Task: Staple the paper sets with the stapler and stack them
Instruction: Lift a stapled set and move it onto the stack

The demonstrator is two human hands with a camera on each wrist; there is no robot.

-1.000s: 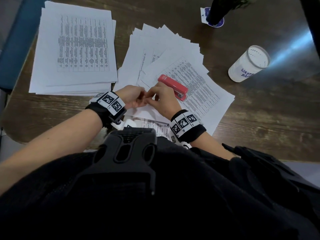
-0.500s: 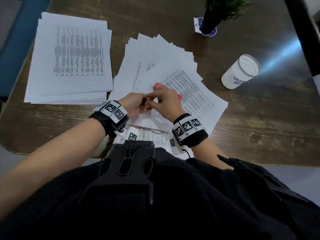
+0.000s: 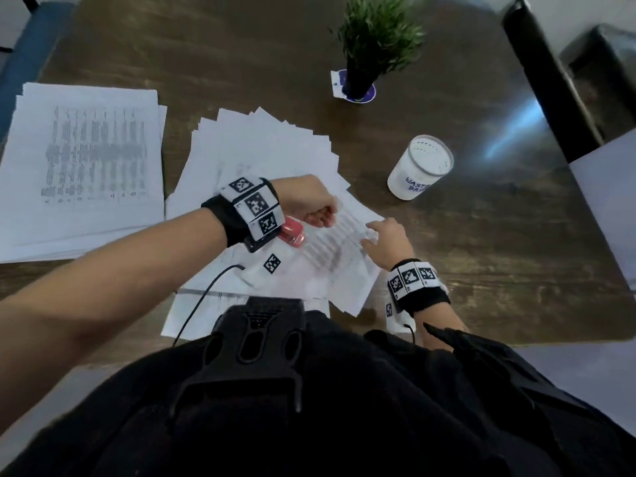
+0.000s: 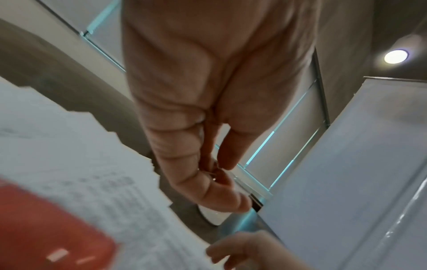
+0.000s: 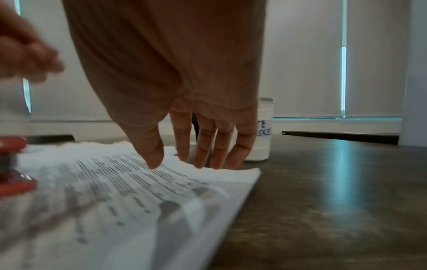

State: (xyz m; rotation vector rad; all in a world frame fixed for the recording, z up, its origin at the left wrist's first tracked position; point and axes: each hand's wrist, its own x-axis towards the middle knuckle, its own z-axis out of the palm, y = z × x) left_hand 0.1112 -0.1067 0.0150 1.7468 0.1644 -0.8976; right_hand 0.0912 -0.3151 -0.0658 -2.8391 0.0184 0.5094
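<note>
The right hand (image 3: 385, 239) is resting straight fingertips on the printed paper set (image 3: 339, 256). The red stapler (image 3: 292, 234) is lying just beneath the left hand (image 3: 309, 201), whose fingers are curling loosely, gripping nothing visible.

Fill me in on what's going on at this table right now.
A person is working through printed paper sets on a wooden table. The right hand rests with fingers spread on the top sheet of the fanned-out papers. The left hand is raised above them with fingers curled; whether it pinches something tiny is unclear. The red stapler lies on the papers under the left wrist, untouched. A neater pile of papers sits at the left, with a white cup and potted plant beyond.
</note>
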